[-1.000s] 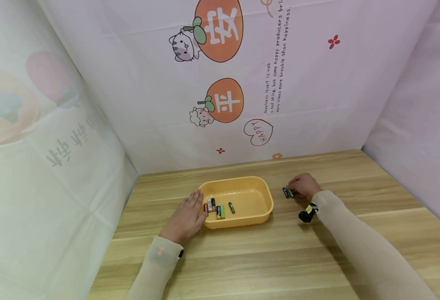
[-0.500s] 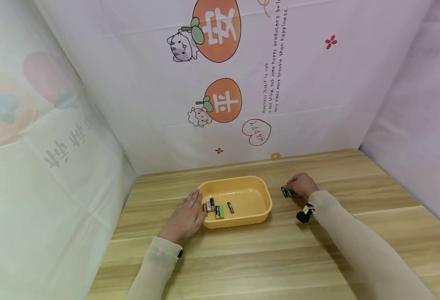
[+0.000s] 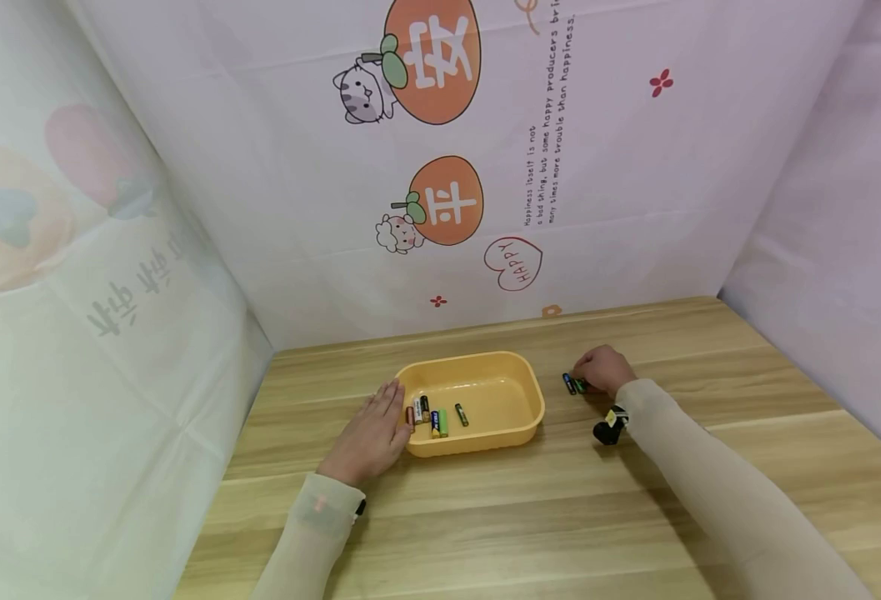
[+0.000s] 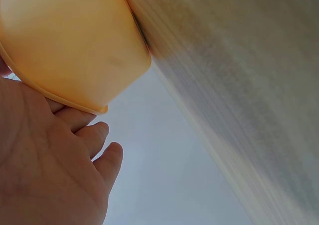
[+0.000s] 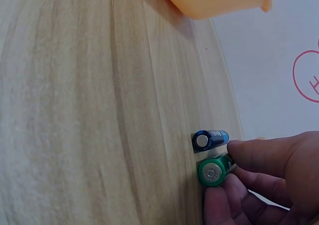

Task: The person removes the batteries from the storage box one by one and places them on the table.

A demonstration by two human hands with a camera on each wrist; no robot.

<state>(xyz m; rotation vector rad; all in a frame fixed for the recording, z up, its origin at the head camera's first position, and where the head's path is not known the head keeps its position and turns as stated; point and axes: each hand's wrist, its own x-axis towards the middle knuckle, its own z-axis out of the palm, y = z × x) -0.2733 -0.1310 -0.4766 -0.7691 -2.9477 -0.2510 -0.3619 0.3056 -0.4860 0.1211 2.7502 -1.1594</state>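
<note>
My left hand (image 3: 368, 433) rests with straight fingers along the left rim of a yellow plastic tray (image 3: 500, 404). In the left wrist view, its fingers lie against the tray's rim from outside. To the right of the tray, my right hand (image 3: 605, 368) pinches a green battery (image 5: 212, 172) between thumb and fingers, low at the tabletop. A thinner dark blue battery (image 5: 212, 139) lies just beside it, close to the thumb tip. Inside the tray, several batteries sit at the left, among them a light green one (image 3: 443, 422), while a thin dark one (image 3: 461, 414) lies apart.
The wooden table (image 3: 485, 525) meets a white printed cloth (image 3: 320, 217) that hangs behind it. More cloth hangs on the left and right sides. A black wrist camera (image 3: 609, 427) is strapped below the right hand.
The view has shifted very slightly. Both hands keep their places, the left on the tray and the right at the green battery.
</note>
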